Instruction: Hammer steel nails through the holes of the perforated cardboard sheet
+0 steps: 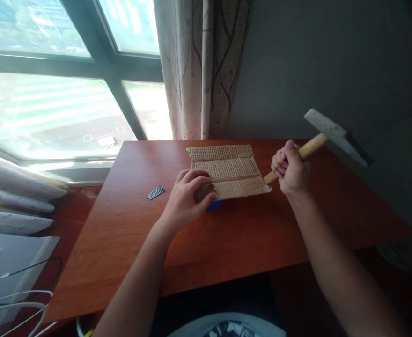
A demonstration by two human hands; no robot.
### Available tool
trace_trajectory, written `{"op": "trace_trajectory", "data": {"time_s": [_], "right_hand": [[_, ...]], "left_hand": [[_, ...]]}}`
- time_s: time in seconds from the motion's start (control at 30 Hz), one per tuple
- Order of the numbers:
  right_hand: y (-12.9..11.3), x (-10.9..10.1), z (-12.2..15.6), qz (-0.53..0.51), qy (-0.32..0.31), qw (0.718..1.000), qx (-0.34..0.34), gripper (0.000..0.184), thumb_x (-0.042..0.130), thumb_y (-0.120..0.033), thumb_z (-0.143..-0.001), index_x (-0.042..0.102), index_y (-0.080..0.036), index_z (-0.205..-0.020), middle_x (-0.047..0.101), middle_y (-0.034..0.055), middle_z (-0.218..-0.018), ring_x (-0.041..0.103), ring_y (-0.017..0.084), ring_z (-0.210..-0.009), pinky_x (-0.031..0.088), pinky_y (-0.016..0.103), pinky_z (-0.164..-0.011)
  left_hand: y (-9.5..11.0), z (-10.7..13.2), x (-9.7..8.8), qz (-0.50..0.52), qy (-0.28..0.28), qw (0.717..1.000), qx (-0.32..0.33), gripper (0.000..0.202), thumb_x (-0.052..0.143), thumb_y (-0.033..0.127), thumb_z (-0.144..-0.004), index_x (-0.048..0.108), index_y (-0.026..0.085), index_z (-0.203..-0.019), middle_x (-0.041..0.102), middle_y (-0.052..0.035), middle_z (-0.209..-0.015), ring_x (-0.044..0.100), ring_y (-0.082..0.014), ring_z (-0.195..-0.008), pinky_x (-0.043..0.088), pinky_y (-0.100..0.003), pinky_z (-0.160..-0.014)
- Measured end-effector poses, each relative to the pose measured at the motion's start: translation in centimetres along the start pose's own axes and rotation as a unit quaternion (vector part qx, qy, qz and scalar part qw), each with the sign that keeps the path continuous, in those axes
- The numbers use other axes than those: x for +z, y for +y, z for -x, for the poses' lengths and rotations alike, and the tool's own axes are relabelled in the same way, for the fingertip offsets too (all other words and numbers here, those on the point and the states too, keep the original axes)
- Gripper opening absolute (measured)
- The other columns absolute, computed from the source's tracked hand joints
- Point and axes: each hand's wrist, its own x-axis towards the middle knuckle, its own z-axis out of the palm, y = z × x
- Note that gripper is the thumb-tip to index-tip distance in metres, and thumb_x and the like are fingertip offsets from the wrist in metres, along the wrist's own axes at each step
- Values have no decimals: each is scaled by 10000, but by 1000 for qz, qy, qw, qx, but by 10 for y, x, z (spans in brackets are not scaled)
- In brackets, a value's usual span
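My right hand [292, 169] is wrapped round the wooden handle of a hammer [313, 146], raised above the right side of the table with its metal head up and to the right. The handle's lower end is beside the right corner of a brown cardboard sheet [234, 169], creased into strips and dotted with rows of small holes. My left hand [188, 194] grips the sheet's near left part, fingers curled over the top and thumb at the near edge. A blue object [215, 205] shows partly under the cardboard; most of it is hidden.
Several nails [156, 192] lie together on the reddish wooden table [128, 243], left of my left hand. A window [51, 107] and curtains [188, 70] stand behind. White cables [23, 304] hang near a wall socket at the lower left.
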Motion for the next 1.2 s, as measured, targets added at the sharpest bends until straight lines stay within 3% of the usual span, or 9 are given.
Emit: {"op": "trace_trajectory", "data": {"time_s": [0.73,0.83,0.9,1.0,1.07,1.2], "right_hand": [[2,4,0,-1,-5,1000,5,535,686,-611,-836,401,-221,-605,267,-94,-470,225,50,-364,143,226,-335],[2,4,0,1,-6,1000,6,536,686,-604,-837,394,-224,-597,257,-94,-469,218,52,-362,146,225,-331],[1,4,-1,-2,-5,1000,6,529,692,-583,-841,395,-225,-588,254,-92,-467,217,54,-363,144,226,-333],[1,3,-1,-1,2,1000,6,520,689,-577,-842,401,-227,-587,252,-90,-472,214,58,-369,143,228,-337],[1,2,0,1,4,1000,6,522,684,-589,-840,398,-230,-592,250,-91,-474,213,61,-368,147,230,-334],[3,-2,0,-7,1,1000,2,512,682,-584,-841,398,-232,-599,252,-96,-460,212,61,-356,146,230,-331]], "left_hand": [[3,0,-1,3,26,1000,0,208,678,303,-872,684,234,-1069,641,-84,-1254,534,-283,-1226,469,-471,-1041],[0,-2,-7,-10,57,998,-3,211,637,330,-909,673,226,-1090,639,-87,-1252,552,-264,-1211,465,-443,-1040],[-7,-3,-17,-52,107,993,-21,216,593,335,-934,666,218,-1100,645,-90,-1243,559,-260,-1207,451,-436,-1047],[-22,0,-41,-167,187,962,-111,242,536,341,-952,669,202,-1097,670,-102,-1195,607,-271,-1129,468,-420,-974],[-31,7,-56,-238,145,941,-190,244,528,345,-942,681,201,-1066,701,-91,-1089,662,-256,-950,491,-367,-797],[-40,26,-71,-343,-34,907,-244,237,497,337,-932,711,235,-925,720,-58,-953,663,-238,-772,398,-316,-608]]}}
